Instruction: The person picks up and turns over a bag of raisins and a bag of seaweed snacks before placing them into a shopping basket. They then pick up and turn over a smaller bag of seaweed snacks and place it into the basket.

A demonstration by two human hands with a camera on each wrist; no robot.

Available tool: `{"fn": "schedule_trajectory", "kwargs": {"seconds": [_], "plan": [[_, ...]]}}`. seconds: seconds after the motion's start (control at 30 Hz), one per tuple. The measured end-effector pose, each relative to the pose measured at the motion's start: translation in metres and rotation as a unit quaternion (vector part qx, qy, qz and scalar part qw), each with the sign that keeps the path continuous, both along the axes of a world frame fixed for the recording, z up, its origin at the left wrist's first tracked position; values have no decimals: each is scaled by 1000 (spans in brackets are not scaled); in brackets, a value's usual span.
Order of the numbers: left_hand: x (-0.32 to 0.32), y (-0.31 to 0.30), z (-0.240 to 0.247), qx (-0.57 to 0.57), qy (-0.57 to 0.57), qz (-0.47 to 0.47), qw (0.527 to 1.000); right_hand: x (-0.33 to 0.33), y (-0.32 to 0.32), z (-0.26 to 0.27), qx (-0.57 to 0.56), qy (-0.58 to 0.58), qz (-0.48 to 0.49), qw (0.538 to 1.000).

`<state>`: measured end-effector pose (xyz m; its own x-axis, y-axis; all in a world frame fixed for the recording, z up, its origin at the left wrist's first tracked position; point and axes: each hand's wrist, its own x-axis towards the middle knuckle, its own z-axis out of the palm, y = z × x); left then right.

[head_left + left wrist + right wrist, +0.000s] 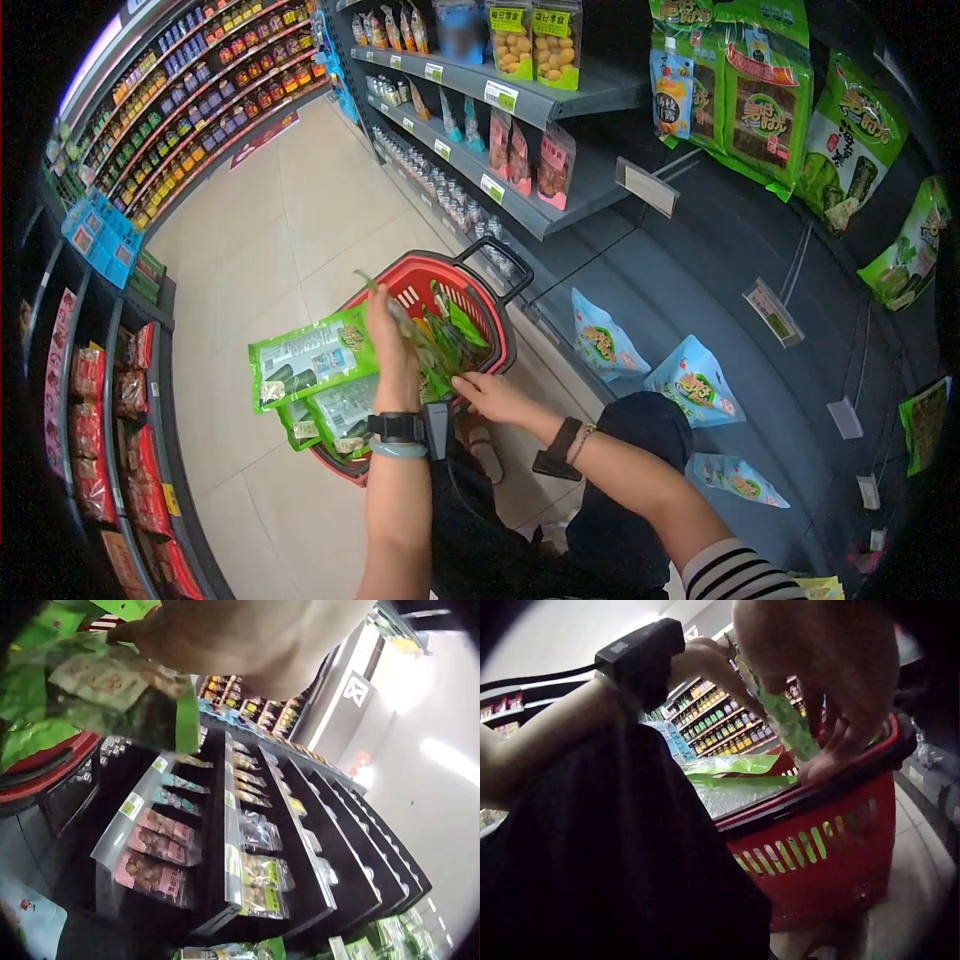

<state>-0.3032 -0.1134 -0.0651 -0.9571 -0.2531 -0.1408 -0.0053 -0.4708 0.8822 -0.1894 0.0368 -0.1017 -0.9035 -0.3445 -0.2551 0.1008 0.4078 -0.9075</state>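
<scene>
Above the red shopping basket (500, 330), a green snack packet (428, 350) stands on edge between the two hands. My left hand (392, 335) holds its far side, and in the left wrist view the packet (112, 690) shows a clear window. The right hand (500, 398) pinches the near end; the right wrist view shows this hand (817, 667) with its fingertips on the packet (787, 724). Larger green seaweed packets (310, 362) lie over the basket's left side, with more green packets (465, 335) inside it.
A dark grey display shelf (560, 240) runs along the right, with light blue pouches (695, 380) standing on its lower ledge. Green bags (765, 110) hang from hooks above. Red packs (90, 415) fill a shelf at left. Tiled floor (240, 480) lies between.
</scene>
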Motion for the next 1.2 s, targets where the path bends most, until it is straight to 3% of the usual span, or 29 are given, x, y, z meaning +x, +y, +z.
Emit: {"fn": "schedule_trajectory", "kwargs": {"seconds": [0.03, 0.07, 0.1, 0.13, 0.17, 0.2, 0.27, 0.3, 0.37, 0.43, 0.53, 0.6, 0.63, 0.67, 0.7, 0.77, 0.83, 0.97, 1.03, 1.13, 1.2], "plan": [[5, 9, 10, -33, 42, -24, 998, 0, -2, -1, 0, 0, 0, 1000], [15, 21, 16, -52, 3, -51, 997, 1, -5, -2, -122, -126, -23, 984], [23, 34, 25, -50, 4, -50, 997, 3, -8, -5, -239, -248, -45, 938], [29, 45, 30, -114, -22, -125, 985, 4, -9, -11, -279, -277, -62, 918], [32, 52, 33, -176, -48, -198, 963, 5, -10, -17, -277, -276, -62, 918], [30, 57, 29, -174, -47, -198, 963, 4, -10, -24, -270, -259, -85, 923], [21, 63, 10, -405, -8, -257, 877, 3, -6, -30, -263, -241, -108, 928], [15, 65, -1, -405, -7, -256, 878, 2, -1, -32, -243, -200, -119, 942], [9, 66, -19, -517, -29, -276, 810, 1, 5, -28, -223, -157, -133, 953], [6, 66, -24, -514, -50, -303, 801, 1, 13, -12, -238, -158, -193, 939], [3, 72, -21, -592, -55, -263, 760, 8, 25, 6, -280, -125, -251, 918], [-1, 78, -27, -622, 26, -218, 751, 14, 40, 28, -287, -92, -294, 907], [2, 86, -30, -598, 105, -159, 778, 14, 45, 31, -286, -53, -314, 904], [3, 95, -30, -597, 165, -140, 772, 17, 53, 30, -292, 2, -308, 906], [-1, 107, -36, -551, 201, -146, 797, 20, 65, 30, -292, 58, -305, 905], [29, 140, -1, -489, 311, -133, 804, 33, 87, 51, -327, 184, -294, 879], [63, 172, 37, -422, 341, -161, 825, 55, 116, 89, -337, 228, -330, 852], [116, 225, 71, -362, 438, -210, 796, 114, 187, 170, -253, 403, -394, 787], [136, 254, 77, -274, 468, -257, 800, 140, 228, 208, -165, 439, -447, 762], [169, 293, 114, -237, 500, -287, 782, 156, 303, 239, -75, 473, -525, 704], [181, 319, 134, -244, 540, -290, 751, 159, 346, 262, 10, 409, -608, 680]]}}
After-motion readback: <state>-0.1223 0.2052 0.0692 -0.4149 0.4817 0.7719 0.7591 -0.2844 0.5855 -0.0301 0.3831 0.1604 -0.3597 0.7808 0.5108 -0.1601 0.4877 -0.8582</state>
